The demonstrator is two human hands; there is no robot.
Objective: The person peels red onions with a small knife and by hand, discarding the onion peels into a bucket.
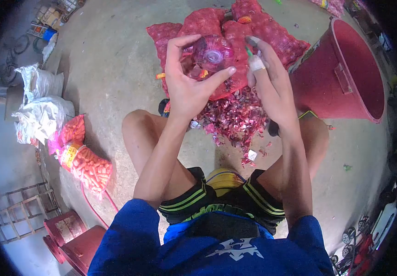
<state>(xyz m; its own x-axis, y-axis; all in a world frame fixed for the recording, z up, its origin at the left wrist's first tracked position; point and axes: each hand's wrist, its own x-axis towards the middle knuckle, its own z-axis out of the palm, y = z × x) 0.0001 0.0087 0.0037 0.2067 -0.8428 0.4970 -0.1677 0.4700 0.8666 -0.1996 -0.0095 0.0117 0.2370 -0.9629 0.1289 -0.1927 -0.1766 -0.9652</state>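
Observation:
A peeled purple onion (214, 53) with pale rings on its cut face sits between the spread thumb and fingers of my left hand (189, 85), which grips it. Facing it, my right hand (272, 76) is closed around a small green-handled tool (248, 51); its blade cannot be made out. White tape wraps a finger of that hand. Beneath both hands lies a heap of onion skins (235, 117) on the floor. Just beyond stand red mesh sacks of onions (267, 27), partly hidden by my hands.
A large dark red bin (315, 87) leans at the right. To the left are white sacks (46, 112) and a mesh bag of carrots (88, 168). Red containers (76, 239) stand at the lower left, and a wheeled metal item (357, 239) at the lower right.

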